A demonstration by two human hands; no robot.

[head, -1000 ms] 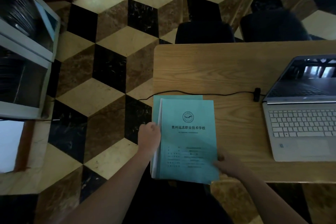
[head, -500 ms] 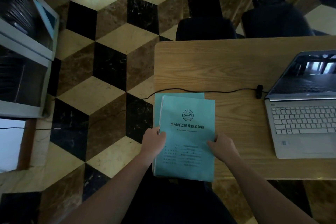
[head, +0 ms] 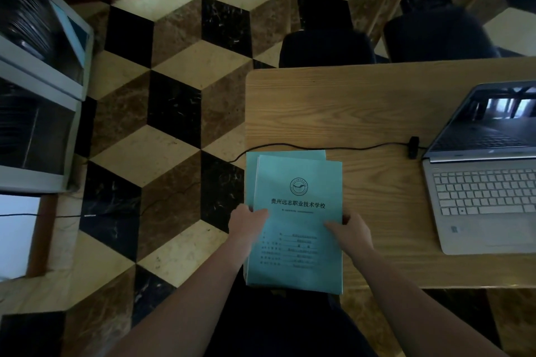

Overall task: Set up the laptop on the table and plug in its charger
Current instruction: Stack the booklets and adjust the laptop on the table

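Note:
A silver laptop [head: 487, 194] stands open on the wooden table [head: 333, 104] at the right, its screen dark. A black charger cable [head: 333, 149] runs from the laptop's left side across the table, over the left edge and down onto the floor. A small black block [head: 413, 147] sits on the cable beside the laptop. Two teal booklets [head: 298, 188] lie stacked at the table's near left corner, overhanging the front edge. My left hand [head: 249, 222] grips their left edge. My right hand [head: 349, 230] grips the right edge, thumb on the cover.
Two dark-cushioned chairs [head: 326, 48] with curved wooden backs stand at the table's far side. A grey cabinet [head: 40, 90] holding stacked plates is at the left. The floor is patterned tile [head: 174, 101], with the cable trailing across it toward the cabinet.
Both hands have slid up the booklets' sides, and the top booklet has shifted slightly left to sit more squarely on the lower one. The laptop and cable are unmoved.

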